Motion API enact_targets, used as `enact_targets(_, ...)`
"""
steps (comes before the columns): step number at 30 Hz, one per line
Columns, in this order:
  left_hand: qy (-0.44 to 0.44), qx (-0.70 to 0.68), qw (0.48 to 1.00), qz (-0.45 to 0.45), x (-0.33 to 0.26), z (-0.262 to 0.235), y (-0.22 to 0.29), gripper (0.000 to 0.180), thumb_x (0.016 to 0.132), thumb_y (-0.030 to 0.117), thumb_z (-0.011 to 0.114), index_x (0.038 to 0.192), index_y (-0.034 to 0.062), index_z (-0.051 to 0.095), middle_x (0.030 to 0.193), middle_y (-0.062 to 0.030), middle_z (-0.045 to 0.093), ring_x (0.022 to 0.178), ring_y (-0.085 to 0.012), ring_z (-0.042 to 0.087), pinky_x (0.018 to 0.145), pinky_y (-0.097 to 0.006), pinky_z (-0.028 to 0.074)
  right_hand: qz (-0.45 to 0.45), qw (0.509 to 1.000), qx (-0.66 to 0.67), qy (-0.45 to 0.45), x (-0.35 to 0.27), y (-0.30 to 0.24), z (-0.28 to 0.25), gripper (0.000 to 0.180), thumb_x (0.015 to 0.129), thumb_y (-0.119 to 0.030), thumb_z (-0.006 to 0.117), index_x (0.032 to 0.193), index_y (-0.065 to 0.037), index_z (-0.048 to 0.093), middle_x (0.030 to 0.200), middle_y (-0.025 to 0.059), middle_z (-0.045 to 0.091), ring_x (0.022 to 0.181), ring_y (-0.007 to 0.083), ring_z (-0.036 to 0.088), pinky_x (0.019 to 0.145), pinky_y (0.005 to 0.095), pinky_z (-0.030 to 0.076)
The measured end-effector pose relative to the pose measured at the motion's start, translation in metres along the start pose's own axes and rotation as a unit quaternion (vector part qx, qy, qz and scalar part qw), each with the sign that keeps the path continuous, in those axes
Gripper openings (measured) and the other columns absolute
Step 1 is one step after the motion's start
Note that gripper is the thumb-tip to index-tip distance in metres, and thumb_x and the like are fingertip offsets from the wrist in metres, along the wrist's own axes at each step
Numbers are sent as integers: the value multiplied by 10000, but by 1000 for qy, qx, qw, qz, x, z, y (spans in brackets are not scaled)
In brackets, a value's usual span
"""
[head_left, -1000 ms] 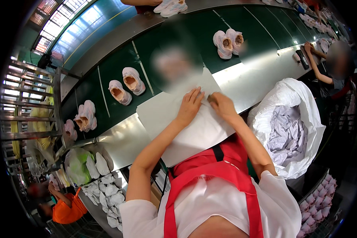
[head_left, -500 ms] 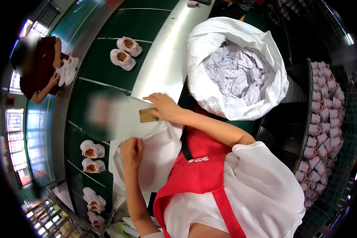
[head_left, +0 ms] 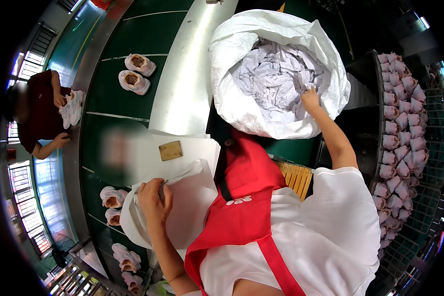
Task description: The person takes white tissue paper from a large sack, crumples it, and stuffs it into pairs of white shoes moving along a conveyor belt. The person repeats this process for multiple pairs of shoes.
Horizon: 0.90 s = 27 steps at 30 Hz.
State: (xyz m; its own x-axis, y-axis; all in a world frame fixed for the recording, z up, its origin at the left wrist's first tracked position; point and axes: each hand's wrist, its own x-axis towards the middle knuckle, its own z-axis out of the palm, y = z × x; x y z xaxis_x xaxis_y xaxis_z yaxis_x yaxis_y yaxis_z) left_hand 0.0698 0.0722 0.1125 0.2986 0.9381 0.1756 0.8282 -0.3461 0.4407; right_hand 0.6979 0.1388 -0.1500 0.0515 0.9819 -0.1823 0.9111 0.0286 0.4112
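Observation:
My left hand (head_left: 154, 200) is closed with bent fingers on the near part of a stack of white paper sheets (head_left: 195, 209), whose near sheets bow upward. A flat brownish-gold rectangular block (head_left: 170, 151) lies on the stack's far part, touched by neither hand. My right hand (head_left: 310, 100) reaches into a large white woven sack (head_left: 232, 106), its fingers bunched together on the crumpled white paper (head_left: 274, 81) that fills it. Exactly how much paper those fingers grip is hard to make out.
Pairs of pale pink shoes (head_left: 134, 82) stand on a green conveyor belt (head_left: 116, 106) beside a metal ledge (head_left: 180, 74). Across the belt, a person in dark red (head_left: 37, 111) handles white shoes (head_left: 71, 108). At right, a rack holds many pale shoes (head_left: 397, 133). A slatted wooden surface (head_left: 293, 177) shows beside my apron.
My right hand has left the paper stack beside the block and moved right into the sack. My left hand stays on the sheets. The person opposite has taken one hand off the shoes.

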Motion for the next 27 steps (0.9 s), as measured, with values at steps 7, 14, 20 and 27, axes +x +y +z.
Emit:
enact_targets(7, -6, -9, 999, 45, 10, -27, 17, 204, 622, 26, 591, 824, 15, 559, 709, -118, 534, 661, -304, 514, 655, -376, 402, 161, 887, 340, 269, 11, 14, -188, 302, 767, -266, 594, 982, -61, 651, 829, 155, 647, 799, 312, 618, 684, 399, 485)
enact_targets(14, -23, -82, 990, 113, 22, -58, 34, 246, 553, 51, 592, 795, 38, 551, 727, -91, 508, 655, -283, 506, 601, -365, 397, -57, 758, 604, 238, 8, -137, -339, 263, 766, -170, 659, 987, -35, 618, 695, 80, 577, 573, 105, 483, 588, 265, 433)
enact_targets(20, 137, -5, 989, 56, 28, -51, 47, 191, 652, 2, 613, 826, 25, 537, 1103, -152, 576, 912, -316, 568, 798, -401, 441, -452, 535, 703, -126, -50, -271, -424, 231, 813, -217, 657, 919, -25, 583, 764, 36, 564, 716, 68, 494, 649, 230, 412)
enact_targets(27, 276, 43, 956, -92, -29, -60, 7, 193, 694, 50, 680, 862, 6, 597, 787, -127, 624, 725, -317, 591, 632, -377, 480, -397, 522, 752, -69, -28, -298, -445, 201, 846, -79, 557, 1032, -6, 579, 1042, 73, 609, 870, 140, 581, 783, 242, 453)
